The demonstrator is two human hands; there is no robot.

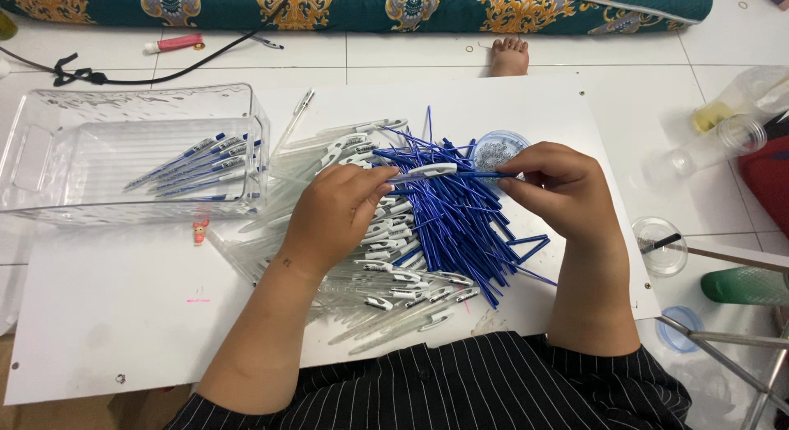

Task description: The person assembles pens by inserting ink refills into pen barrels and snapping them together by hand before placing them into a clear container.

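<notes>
My left hand (pixel 337 212) pinches a clear pen barrel with a white clip (pixel 427 171), held level above the pile. My right hand (pixel 563 187) grips the blue refill (pixel 481 174) that sticks out of the barrel's right end. Under both hands lies a heap of blue refills (pixel 456 224) and a spread of clear pen barrels with white clips (pixel 394 286) on a white board (pixel 123 307). A small round clear cup of tiny metal parts (pixel 493 146) sits just behind my right hand.
A clear plastic bin (pixel 49 154) at the left holds several assembled blue pens (pixel 201 167). Clear cups and a bottle (pixel 723 126) stand at the right, with a metal stand (pixel 740 348). Another person's bare foot (pixel 509 56) and a patterned mattress (pixel 370 6) lie at the back.
</notes>
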